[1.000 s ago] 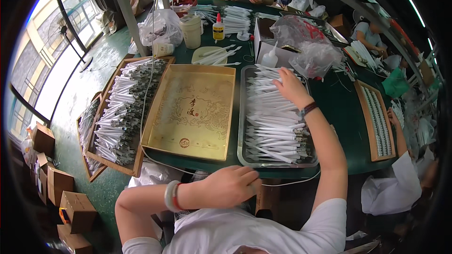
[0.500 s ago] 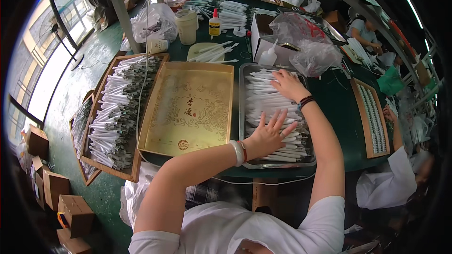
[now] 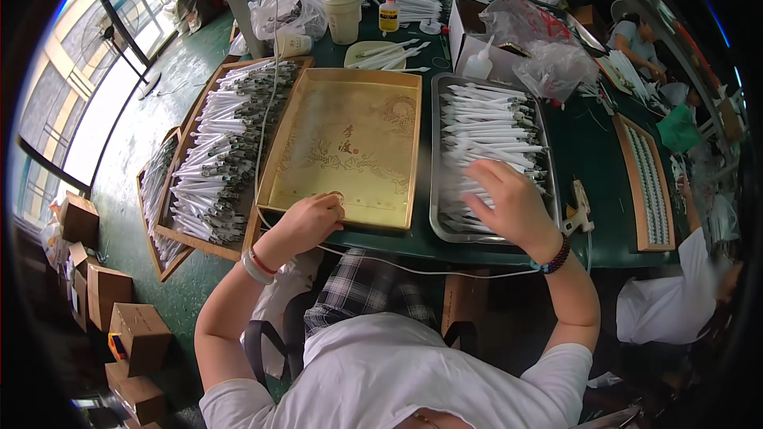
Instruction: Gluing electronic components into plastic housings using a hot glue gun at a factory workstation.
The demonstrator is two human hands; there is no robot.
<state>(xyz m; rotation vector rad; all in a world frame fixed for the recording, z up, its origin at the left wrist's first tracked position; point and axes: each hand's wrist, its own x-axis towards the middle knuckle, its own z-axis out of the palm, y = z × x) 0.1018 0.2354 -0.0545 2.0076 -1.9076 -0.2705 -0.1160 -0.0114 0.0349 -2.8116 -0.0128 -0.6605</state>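
My left hand (image 3: 312, 222) is closed over the near rim of a shallow gold box (image 3: 350, 167), its fingers curled inward at the front edge. The box has a shiny gold bottom with a printed dragon pattern, and nothing lies in it. Beside it on the right, a metal tray (image 3: 439, 214) holds a thick layer of slim white pen-like sticks (image 3: 493, 123) with dark ends. My right hand (image 3: 513, 205) hovers over the near part of that tray, thumb and fingers apart and slightly bent. It holds nothing that I can see and hides some of the sticks.
Left of the box, a wooden tray (image 3: 253, 226) is heaped with similar sticks. Behind stand a lidded cup (image 3: 342, 20), a glue bottle (image 3: 389, 14) and a white carton (image 3: 469, 24) with plastic bags. A glue gun (image 3: 580, 208) lies right of the metal tray. A white cable crosses the front.
My left hand has left the sticks and moved left to the gold box's near rim. My right hand has drawn back toward me over the metal tray. The view has shifted.
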